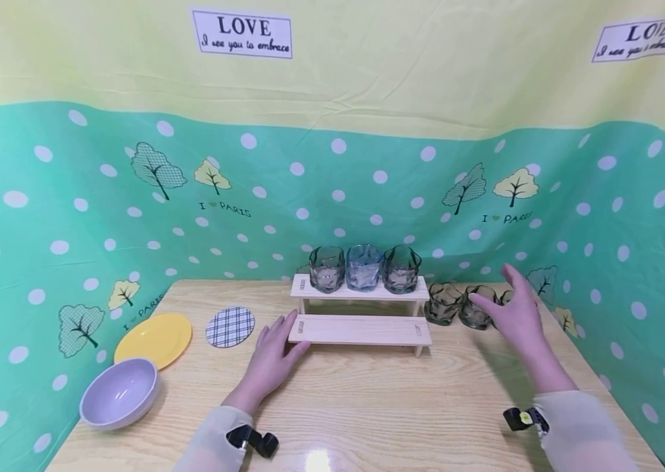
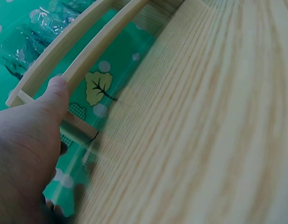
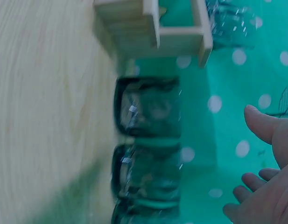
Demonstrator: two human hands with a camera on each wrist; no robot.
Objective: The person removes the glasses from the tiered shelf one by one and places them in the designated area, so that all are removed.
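Observation:
A two-tier wooden rack [image 1: 362, 330] stands on the table. Three faceted drinking glasses line its upper tier: a grey glass [image 1: 326, 270], a bluish glass [image 1: 364, 269] and another grey glass [image 1: 401, 270]. My left hand [image 1: 272, 354] rests against the left end of the lower tier, its thumb [image 2: 57, 91] touching the front edge. Right of the rack, dark glasses stand in a row on the table: one by the rack [image 1: 443, 305], a middle one [image 1: 477, 308] and a third, partly hidden. Over this row my right hand [image 1: 518, 314] hovers with fingers spread, holding nothing.
A purple bowl [image 1: 120, 393] sits at the left edge of the table, beside a yellow plate [image 1: 158, 337]. Near the rack lies a round checked coaster [image 1: 230, 326]. Patterned green cloth [image 1: 321, 177] closes off the back and both sides.

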